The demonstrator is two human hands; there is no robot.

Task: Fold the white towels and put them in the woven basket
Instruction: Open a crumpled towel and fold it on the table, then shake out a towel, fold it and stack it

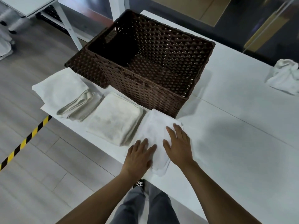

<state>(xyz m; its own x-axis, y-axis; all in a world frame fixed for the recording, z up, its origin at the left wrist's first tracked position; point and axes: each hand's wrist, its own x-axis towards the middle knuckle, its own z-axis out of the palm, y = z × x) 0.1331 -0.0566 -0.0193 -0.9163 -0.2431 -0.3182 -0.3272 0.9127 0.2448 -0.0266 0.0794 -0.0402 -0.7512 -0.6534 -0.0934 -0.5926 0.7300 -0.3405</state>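
Observation:
A folded white towel [153, 131] lies on the white table in front of the dark brown woven basket [152, 88]. My left hand [139, 156] rests flat on its near left part. My right hand [178, 146] presses flat on its right side, fingers spread. Neither hand grips it. Two more folded towels lie to the left: one [115, 122] beside the towel under my hands, and another [64, 91] at the table's left corner. A crumpled white towel [284, 76] sits far right. The basket's inside looks empty.
The white table [234, 135] stretches to the right, with its near edge running just below my hands. Grey floor with a yellow-black tape stripe [24, 143] lies to the left. White table legs [69, 26] stand behind the basket.

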